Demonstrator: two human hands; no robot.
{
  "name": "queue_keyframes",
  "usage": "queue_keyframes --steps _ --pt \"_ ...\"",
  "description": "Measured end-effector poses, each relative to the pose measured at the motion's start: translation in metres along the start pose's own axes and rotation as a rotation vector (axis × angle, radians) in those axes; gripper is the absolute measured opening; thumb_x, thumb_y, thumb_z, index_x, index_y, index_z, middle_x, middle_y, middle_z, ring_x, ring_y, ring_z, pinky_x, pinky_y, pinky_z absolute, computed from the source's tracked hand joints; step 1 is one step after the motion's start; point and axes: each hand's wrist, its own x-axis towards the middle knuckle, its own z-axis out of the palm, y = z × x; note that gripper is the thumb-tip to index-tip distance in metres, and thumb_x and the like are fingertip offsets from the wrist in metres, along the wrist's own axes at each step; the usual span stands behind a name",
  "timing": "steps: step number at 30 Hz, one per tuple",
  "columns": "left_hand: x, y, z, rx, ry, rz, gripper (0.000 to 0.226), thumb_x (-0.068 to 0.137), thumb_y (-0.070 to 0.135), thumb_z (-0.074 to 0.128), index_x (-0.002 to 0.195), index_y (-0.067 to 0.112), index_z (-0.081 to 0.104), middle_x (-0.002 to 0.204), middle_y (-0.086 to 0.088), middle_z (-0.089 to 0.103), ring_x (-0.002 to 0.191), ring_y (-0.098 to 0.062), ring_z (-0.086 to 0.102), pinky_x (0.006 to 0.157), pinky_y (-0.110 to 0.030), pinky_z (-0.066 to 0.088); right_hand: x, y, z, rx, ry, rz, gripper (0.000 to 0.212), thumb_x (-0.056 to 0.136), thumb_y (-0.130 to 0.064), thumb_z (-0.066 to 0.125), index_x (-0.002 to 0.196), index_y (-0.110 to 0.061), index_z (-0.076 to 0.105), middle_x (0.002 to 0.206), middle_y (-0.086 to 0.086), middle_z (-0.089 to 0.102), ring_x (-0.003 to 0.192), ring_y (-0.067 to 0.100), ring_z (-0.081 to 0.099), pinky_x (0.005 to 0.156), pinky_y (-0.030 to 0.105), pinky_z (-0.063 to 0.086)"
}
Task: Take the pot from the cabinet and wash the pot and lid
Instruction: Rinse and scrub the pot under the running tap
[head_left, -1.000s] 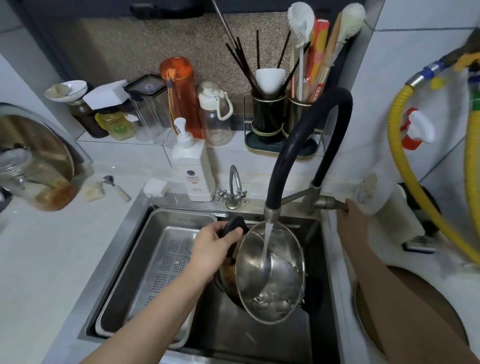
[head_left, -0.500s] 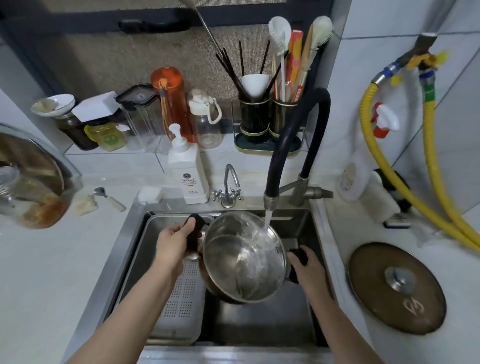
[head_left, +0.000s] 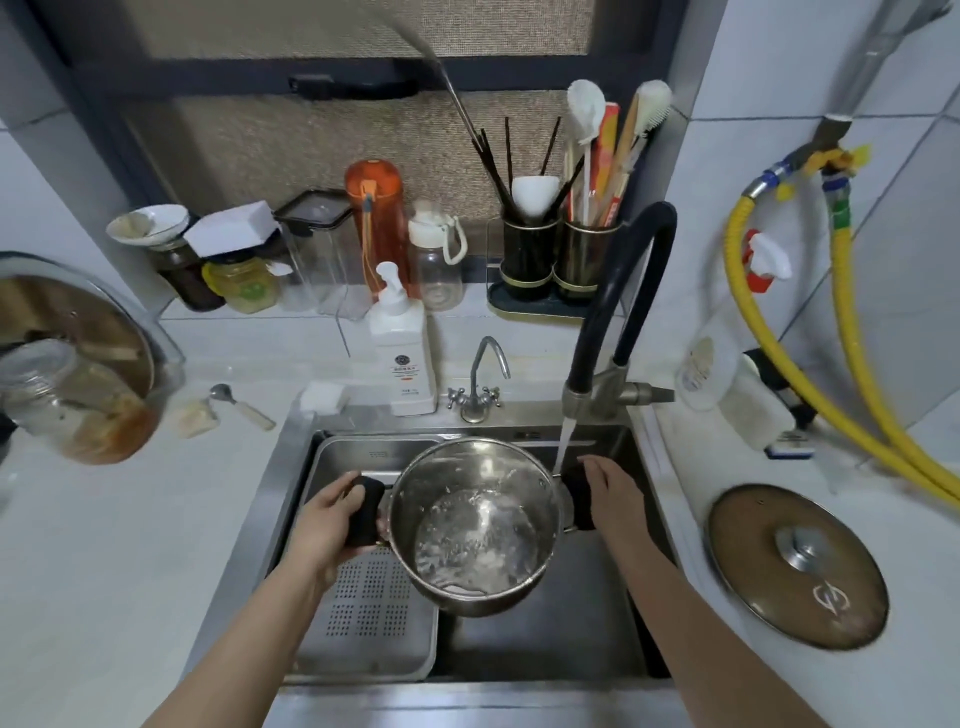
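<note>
I hold the pot over the sink, near its back edge, one black side handle in each grip. My left hand curls round the left handle; my right hand lies over the right handle, though I cannot tell how far its fingers wrap. Holding both sides lets me keep the pot level, so the water in its bottom stays in for rinsing. The tap runs, its stream falling just past the pot's right rim by my right hand. The lid lies flat on the surface, right of the sink, probably awaiting its own wash. The soap bottle at the sink's back edge bears a round emblem and print too small to read; the lid carries a pale logo.
</note>
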Motion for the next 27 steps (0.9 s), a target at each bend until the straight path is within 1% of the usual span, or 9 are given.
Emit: queue_keyframes --steps 3,6,10,12,15,20,23,25,27 --pt "0.003 0.003 -0.013 0.005 -0.012 0.022 0.032 0.095 0.012 0.052 0.125 0.019 0.057 0.106 -0.009 0.064 0.078 -0.023 0.061 0.065 -0.036 0.053 -0.002 -0.002 0.006 0.183 -0.046 0.108 0.036 0.094 -0.020 0.053 0.127 -0.006 0.053 0.123 0.008 0.058 0.107 0.017 0.051 0.094 0.029 0.040" --pt "0.004 0.009 -0.018 -0.031 -0.027 0.041 0.034 0.093 0.005 0.052 0.125 0.019 0.055 0.102 -0.005 0.064 0.086 -0.025 0.060 0.085 -0.051 0.050 -0.002 -0.005 0.017 0.316 -0.096 0.202 0.049 0.080 -0.018 0.071 0.127 -0.010 0.054 0.122 0.004 0.059 0.111 0.022 0.055 0.096 0.037 0.045" --pt "0.002 0.018 -0.017 -0.105 -0.052 0.047 0.043 0.091 -0.003 0.052 0.125 0.023 0.053 0.111 -0.004 0.059 0.101 -0.031 0.058 0.096 -0.058 0.046 0.006 -0.020 0.027 0.474 -0.051 0.211 0.037 0.083 -0.016 0.068 0.118 -0.011 0.059 0.115 0.010 0.062 0.106 0.027 0.059 0.090 0.038 0.049" --pt "0.001 0.021 -0.014 -0.135 -0.065 0.050 0.044 0.090 -0.005 0.053 0.124 0.023 0.053 0.115 -0.004 0.059 0.102 -0.033 0.059 0.093 -0.058 0.047 0.010 -0.026 0.023 0.532 0.000 0.218 0.020 0.092 -0.020 0.055 0.107 -0.009 0.064 0.108 0.016 0.063 0.099 0.028 0.060 0.081 0.035 0.047" --pt "0.005 0.024 -0.012 -0.146 -0.097 0.061 0.044 0.091 -0.004 0.052 0.129 0.019 0.052 0.118 -0.005 0.060 0.097 -0.032 0.061 0.087 -0.056 0.052 0.008 -0.017 0.016 0.616 0.013 0.279 0.026 0.093 -0.023 0.054 0.104 -0.004 0.067 0.100 0.014 0.067 0.091 0.027 0.061 0.082 0.038 0.048" --pt "0.011 0.026 -0.013 -0.169 -0.105 0.069 0.041 0.092 -0.004 0.050 0.124 0.022 0.051 0.104 -0.002 0.064 0.079 -0.021 0.062 0.048 -0.031 0.058 -0.002 -0.010 0.018 0.722 -0.101 0.349 0.021 0.086 -0.012 0.063 0.105 -0.003 0.068 0.098 0.016 0.069 0.090 0.031 0.064 0.083 0.045 0.052" --pt "0.020 0.024 0.001 -0.121 -0.117 0.055 0.038 0.092 -0.001 0.052 0.129 0.005 0.048 0.115 -0.011 0.062 0.080 -0.021 0.064 0.050 -0.027 0.057 0.001 -0.007 0.009 0.751 -0.017 0.374 0.028 0.093 -0.020 0.055 0.114 -0.004 0.063 0.105 0.016 0.067 0.095 0.031 0.063 0.080 0.040 0.052" --pt "0.022 0.021 0.020 -0.064 -0.140 0.023 0.031 0.093 -0.001 0.051 0.124 -0.001 0.051 0.094 -0.013 0.067 0.067 -0.019 0.065 0.051 -0.027 0.055 0.003 0.001 -0.007 0.759 0.059 0.422 0.033 0.093 -0.020 0.054 0.122 -0.004 0.058 0.109 0.017 0.064 0.097 0.033 0.062 0.078 0.038 0.051" --pt "0.022 0.017 0.040 -0.024 -0.181 -0.007 0.025 0.094 -0.002 0.049 0.118 -0.006 0.054 0.073 -0.011 0.066 0.049 -0.017 0.060 0.045 -0.024 0.050 0.001 0.013 -0.023 0.743 0.122 0.457 0.034 0.088 -0.008 0.056 0.121 0.002 0.057 0.099 0.019 0.065 0.083 0.033 0.061 0.069 0.036 0.049"
